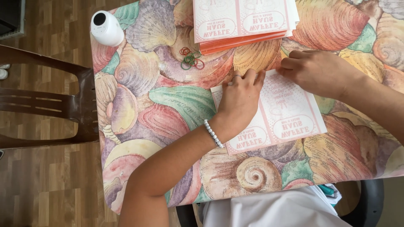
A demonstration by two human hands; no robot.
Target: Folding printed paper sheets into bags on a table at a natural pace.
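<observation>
A pink-and-white flat sheet [275,115] is pressed onto the table [168,105] by the left hand [240,101], fingers spread flat. Its far edge is pinched by the right hand [315,71]. Rubber bands [191,59] lie beyond the left hand.

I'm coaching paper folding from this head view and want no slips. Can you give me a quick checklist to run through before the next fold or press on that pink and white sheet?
1. Sheet flat on the tablecloth: ok.
2. Left hand pressing the sheet's upper left part: ok.
3. Right hand on the sheet's top edge: ok.
4. Top edge lined up under the fingers: cannot tell, hands cover it.
5. Rubber bands clear of the sheet: ok.
6. Stack of sheets apart from the working sheet: ok.
</observation>
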